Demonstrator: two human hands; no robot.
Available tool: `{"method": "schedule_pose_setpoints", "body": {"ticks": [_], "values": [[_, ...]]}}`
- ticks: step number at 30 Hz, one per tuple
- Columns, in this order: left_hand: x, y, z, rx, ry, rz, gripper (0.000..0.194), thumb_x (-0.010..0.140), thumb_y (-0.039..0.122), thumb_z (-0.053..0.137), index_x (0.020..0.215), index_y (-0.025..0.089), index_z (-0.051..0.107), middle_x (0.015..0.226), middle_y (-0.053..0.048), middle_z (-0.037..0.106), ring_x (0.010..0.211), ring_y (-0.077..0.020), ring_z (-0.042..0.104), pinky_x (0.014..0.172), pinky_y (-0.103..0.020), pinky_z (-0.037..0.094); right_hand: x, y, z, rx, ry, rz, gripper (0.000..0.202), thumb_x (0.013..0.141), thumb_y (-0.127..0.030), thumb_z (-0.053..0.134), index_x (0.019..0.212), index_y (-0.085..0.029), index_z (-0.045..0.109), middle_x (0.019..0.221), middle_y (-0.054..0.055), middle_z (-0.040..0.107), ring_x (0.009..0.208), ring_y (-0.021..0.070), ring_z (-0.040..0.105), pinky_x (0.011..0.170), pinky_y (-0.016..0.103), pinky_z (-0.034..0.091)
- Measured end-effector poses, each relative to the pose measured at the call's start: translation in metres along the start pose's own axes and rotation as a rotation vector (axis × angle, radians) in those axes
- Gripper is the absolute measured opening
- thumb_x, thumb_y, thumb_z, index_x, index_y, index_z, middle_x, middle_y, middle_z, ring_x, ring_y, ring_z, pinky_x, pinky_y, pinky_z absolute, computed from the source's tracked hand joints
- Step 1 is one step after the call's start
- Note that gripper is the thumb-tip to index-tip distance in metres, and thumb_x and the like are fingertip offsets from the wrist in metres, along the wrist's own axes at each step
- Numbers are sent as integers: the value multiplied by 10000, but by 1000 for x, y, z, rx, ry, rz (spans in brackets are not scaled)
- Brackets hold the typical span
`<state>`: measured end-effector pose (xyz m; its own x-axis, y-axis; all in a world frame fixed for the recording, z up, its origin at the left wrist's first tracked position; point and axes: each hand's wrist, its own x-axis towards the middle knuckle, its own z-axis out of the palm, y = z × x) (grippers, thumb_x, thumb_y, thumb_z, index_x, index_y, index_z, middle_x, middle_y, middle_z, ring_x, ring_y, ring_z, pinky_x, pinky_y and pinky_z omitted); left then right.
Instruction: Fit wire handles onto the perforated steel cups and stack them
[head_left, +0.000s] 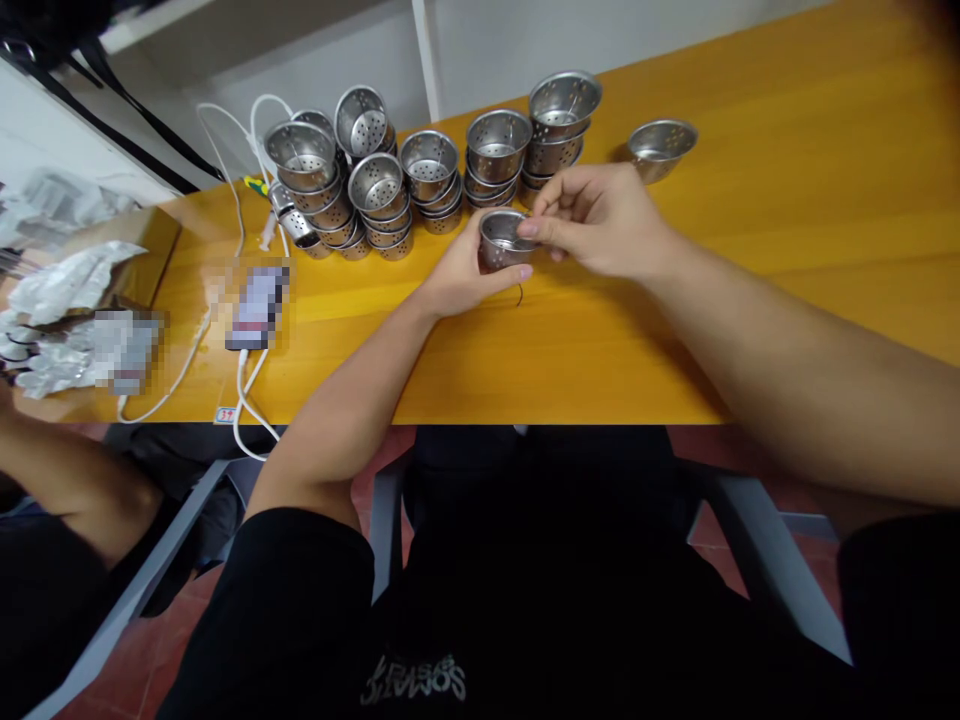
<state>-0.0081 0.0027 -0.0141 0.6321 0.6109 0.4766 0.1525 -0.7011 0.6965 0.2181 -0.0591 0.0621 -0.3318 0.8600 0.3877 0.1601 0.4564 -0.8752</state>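
My left hand (461,272) is wrapped round a small perforated metal cup (501,245), held upright a little above the table. My right hand (604,218) is at the cup's right rim, thumb and fingers pinched together. What lies between those fingertips is too small to make out. Just below the cup shows a short, dark, curved strand (519,296); whether it hangs from the cup or lies on the table I cannot tell. Beyond my hands stand stacks of similar cups, among them a middle stack (429,175) and a taller right stack (559,125).
A single metal cup (660,150) stands on the yellow table (817,190) at the right. To the left are a phone (257,305) with a white cable (244,400), plastic bags (75,290) and a box (161,250). Another person's arm (75,480) is at the far left.
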Motion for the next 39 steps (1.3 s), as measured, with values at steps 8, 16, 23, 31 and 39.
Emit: {"method": "schedule_pose_setpoints", "body": {"ticks": [8, 16, 23, 31, 39], "values": [[1, -1, -1, 0, 5, -12, 926, 882, 865, 691, 1482, 213, 421, 1424, -98, 602, 1388, -265, 667, 1259, -482, 533, -1, 1, 7, -46, 48, -48, 596, 775, -821, 925, 830, -280, 683, 759, 29, 642, 645, 195, 521, 611, 404, 506], [0, 1, -1, 66, -11, -33, 946, 894, 862, 682, 1526, 230, 374, 1460, -106, 588, 1406, -266, 664, 1260, -491, 535, -3, 0, 2, -103, 28, -70, 608, 785, -835, 911, 881, -261, 737, 776, 29, 672, 655, 180, 551, 632, 384, 539], [1, -9, 1, 148, 70, 11, 1030, 947, 893, 550, 1681, 298, 141, 1585, -126, 484, 1493, -265, 624, 1287, -482, 519, -8, -5, -6, -324, 121, -151, 456, 983, -746, 774, 1140, -318, 781, 1054, 82, 722, 922, 270, 688, 892, 495, 643], [2, -14, 1, 163, 97, 53, 1033, 972, 860, 542, 1710, 311, 73, 1613, -132, 465, 1519, -269, 600, 1299, -485, 507, -11, -13, -9, -318, 55, -67, 267, 914, -601, 878, 1087, -421, 781, 1316, 73, 713, 1307, 386, 639, 1023, 582, 664], [1, -13, 0, 186, 90, 65, 1002, 984, 848, 537, 1695, 314, 75, 1591, -121, 474, 1503, -264, 616, 1303, -478, 508, -8, -1, -10, -391, -55, -236, 186, 972, -494, 819, 1114, -376, 794, 1355, 96, 674, 1302, 370, 640, 1191, 586, 556]]}}
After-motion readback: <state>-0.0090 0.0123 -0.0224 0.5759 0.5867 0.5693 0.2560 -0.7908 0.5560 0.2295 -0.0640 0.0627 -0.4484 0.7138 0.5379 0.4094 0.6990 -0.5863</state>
